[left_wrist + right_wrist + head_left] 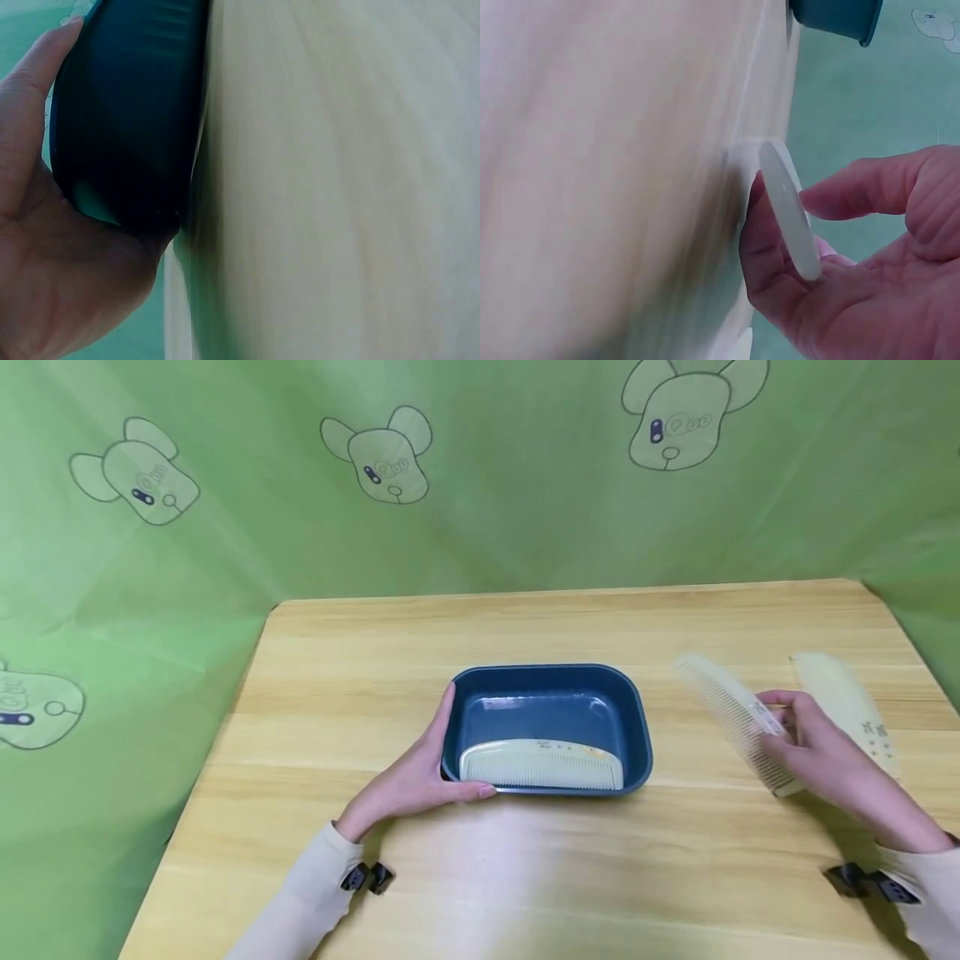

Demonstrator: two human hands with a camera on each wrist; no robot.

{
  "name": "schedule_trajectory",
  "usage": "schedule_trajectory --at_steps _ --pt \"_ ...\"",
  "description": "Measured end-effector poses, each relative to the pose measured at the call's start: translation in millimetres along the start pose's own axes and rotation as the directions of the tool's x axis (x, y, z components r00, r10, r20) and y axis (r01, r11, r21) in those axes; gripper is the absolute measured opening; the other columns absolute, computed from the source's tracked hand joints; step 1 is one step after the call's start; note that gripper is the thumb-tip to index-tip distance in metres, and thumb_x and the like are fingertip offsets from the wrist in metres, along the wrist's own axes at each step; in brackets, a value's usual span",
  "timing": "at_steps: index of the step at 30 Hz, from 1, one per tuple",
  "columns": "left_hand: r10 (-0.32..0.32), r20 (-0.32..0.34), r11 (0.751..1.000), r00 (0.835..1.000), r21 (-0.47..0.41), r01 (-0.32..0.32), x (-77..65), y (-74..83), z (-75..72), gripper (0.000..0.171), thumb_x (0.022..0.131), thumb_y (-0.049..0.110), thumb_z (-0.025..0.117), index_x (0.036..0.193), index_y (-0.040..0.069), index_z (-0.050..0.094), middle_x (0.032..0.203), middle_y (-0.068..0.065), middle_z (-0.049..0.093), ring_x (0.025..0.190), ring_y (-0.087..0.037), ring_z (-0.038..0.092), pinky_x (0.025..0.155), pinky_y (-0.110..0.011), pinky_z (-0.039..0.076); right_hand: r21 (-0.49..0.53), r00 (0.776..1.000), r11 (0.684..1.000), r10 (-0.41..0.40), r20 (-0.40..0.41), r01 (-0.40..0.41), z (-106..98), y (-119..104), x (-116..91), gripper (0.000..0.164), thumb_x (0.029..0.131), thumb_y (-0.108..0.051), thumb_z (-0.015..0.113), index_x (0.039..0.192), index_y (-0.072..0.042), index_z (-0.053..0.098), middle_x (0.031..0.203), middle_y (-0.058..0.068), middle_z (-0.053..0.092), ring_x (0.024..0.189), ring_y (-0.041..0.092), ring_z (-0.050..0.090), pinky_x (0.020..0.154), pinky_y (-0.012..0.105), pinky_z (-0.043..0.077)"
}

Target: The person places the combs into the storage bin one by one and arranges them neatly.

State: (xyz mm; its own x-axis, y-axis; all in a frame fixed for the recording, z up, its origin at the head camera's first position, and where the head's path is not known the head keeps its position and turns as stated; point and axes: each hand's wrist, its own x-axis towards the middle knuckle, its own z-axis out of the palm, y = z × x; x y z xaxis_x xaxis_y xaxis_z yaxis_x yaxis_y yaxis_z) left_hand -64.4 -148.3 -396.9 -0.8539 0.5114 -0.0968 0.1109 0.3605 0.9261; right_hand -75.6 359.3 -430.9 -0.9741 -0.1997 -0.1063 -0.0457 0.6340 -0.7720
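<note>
Head view, right fingers: the right hand (821, 752) pinches a pale comb (738, 714) between thumb and fingers, lifted off the wood and blurred.
Right wrist view: the thumb lies on one face of that comb (787, 214), the other fingers curl behind it.
Left fingers: the left hand (420, 777) lies with straight fingers along the left wall of the blue tray (637, 727), thumb against its near left corner.
Left wrist view: palm and fingers of the left hand (45, 247) press flat on the dark tray wall (127, 120).
Tray: it stands mid-table and holds a second comb (542, 766) leaning on its near wall, teeth down.
Third comb (851, 706): flat on the table (525, 877), just right of the right hand.
Backdrop: green cloth (225, 485) printed with cartoon animal heads hangs behind and to the sides.
</note>
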Motion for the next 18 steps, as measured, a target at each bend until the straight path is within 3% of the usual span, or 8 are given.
schedule_trajectory --at_steps 4,9,11,16,18 --pt "0.001 -0.005 1.000 1.000 0.013 -0.001 3.9 -21.0 3.3 0.141 0.087 0.015 0.093 0.173 0.019 -0.018 0.182 -0.009 -0.002 0.165 -0.034 0.012 0.128 -0.057 0.020 0.082 1.000 0.997 -0.003 -0.015 0.005 3.1 0.6 -2.6 0.051 0.110 0.006 0.050 0.154 0.015 0.025 0.124 0.028 0.056 0.090 0.001 0.061 0.066 0.029 0.059" --pt "0.007 -0.020 0.999 1.000 0.041 -0.006 6.7 -40.8 4.2 0.145 0.086 0.024 0.096 0.172 0.033 -0.019 0.182 0.002 -0.003 0.165 -0.025 0.012 0.128 -0.055 0.021 0.218 0.996 0.975 -0.013 -0.086 0.032 5.8 -3.4 -3.8 0.050 0.111 0.004 0.054 0.152 -0.022 0.044 0.119 -0.007 0.062 0.095 0.001 0.062 0.072 0.020 0.055" --pt "0.006 -0.025 0.999 1.000 0.048 -0.005 6.0 -43.1 3.5 0.145 0.086 0.029 0.097 0.172 0.037 -0.019 0.181 0.005 -0.003 0.165 -0.023 0.012 0.128 -0.055 0.021 0.292 0.994 0.955 -0.019 -0.106 0.050 7.2 -6.8 -3.2 0.054 0.110 0.005 0.055 0.149 -0.031 0.047 0.117 -0.010 0.064 0.095 0.004 0.062 0.072 0.018 0.053" --pt "0.012 -0.029 0.998 1.000 0.063 -0.010 5.2 -44.3 2.9 0.141 0.087 0.040 0.095 0.171 0.043 -0.019 0.181 0.009 -0.004 0.164 -0.020 0.011 0.128 -0.056 0.021 0.340 0.993 0.939 -0.015 -0.120 0.055 10.4 -19.2 -1.9 0.052 0.110 0.005 0.056 0.153 -0.024 0.052 0.120 -0.006 0.066 0.098 0.007 0.063 0.074 0.018 0.053" --pt "0.014 -0.026 0.998 1.000 0.060 -0.013 6.5 -43.2 3.5 0.141 0.087 0.042 0.095 0.171 0.044 -0.018 0.180 0.010 -0.005 0.164 -0.020 0.010 0.128 -0.056 0.021 0.315 0.992 0.948 -0.008 -0.126 0.047 10.6 -24.4 -2.4 0.051 0.110 0.004 0.056 0.154 -0.023 0.053 0.122 -0.007 0.066 0.100 0.006 0.063 0.075 0.018 0.054"
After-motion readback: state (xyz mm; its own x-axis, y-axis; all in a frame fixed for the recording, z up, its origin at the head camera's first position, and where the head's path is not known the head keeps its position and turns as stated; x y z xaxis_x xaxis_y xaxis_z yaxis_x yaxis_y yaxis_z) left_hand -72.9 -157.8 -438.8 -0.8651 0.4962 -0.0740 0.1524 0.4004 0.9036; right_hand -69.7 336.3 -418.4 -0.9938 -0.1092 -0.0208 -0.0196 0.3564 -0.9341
